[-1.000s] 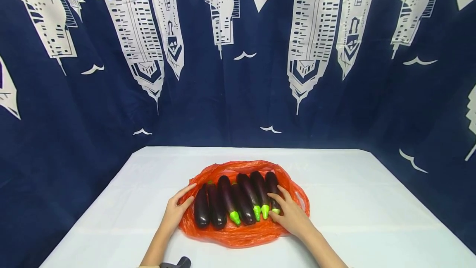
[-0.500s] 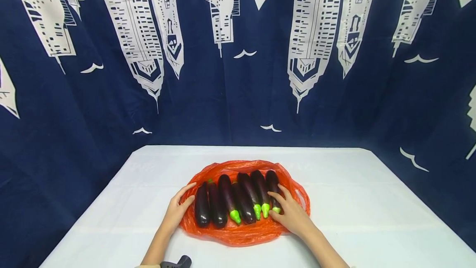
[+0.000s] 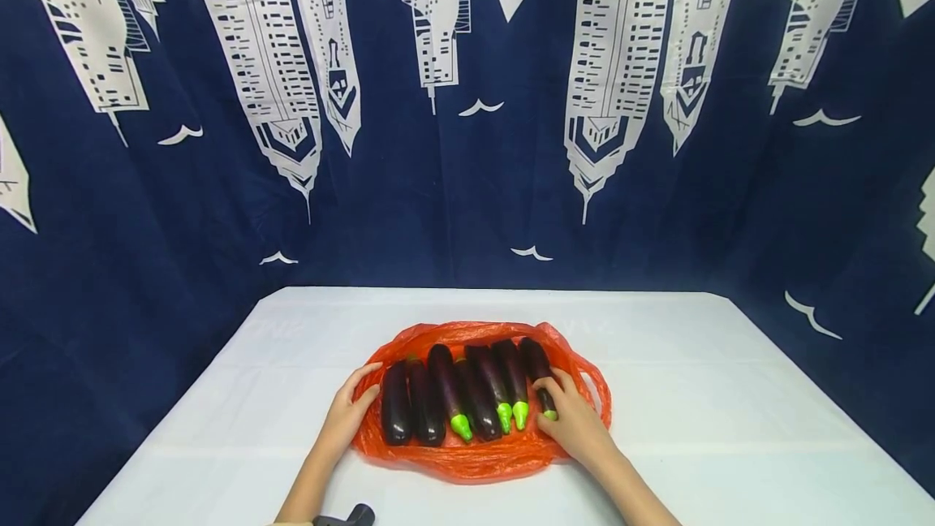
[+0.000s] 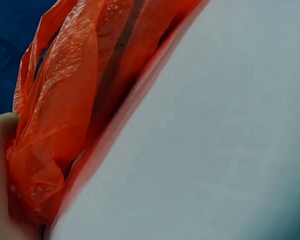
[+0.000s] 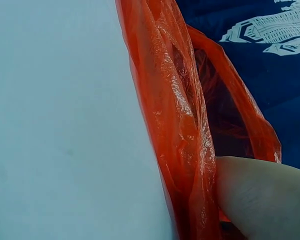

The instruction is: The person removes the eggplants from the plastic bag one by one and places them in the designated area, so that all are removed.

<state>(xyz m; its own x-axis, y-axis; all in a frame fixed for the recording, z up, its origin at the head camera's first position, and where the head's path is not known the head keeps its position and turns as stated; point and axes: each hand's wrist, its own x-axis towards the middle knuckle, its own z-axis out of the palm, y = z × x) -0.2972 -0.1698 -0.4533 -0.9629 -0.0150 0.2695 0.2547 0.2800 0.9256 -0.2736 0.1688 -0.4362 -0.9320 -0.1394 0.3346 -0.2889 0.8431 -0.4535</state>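
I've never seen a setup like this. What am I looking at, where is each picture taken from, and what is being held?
There is no robot here, just a person's two bare hands. The wide view comes from a camera worn on the head, looking forward and down. The two slanted close-ups come from cameras on the wrists; each shows mostly red bag and white table, with part of a hand at the edge.

On the white table lies an orange-red plastic bag, with seven dark purple eggplants side by side on it. A dark blue cloth printed with white buildings hangs behind.

The right hand grips the rightmost eggplant. The left hand rests at the bag's left edge.
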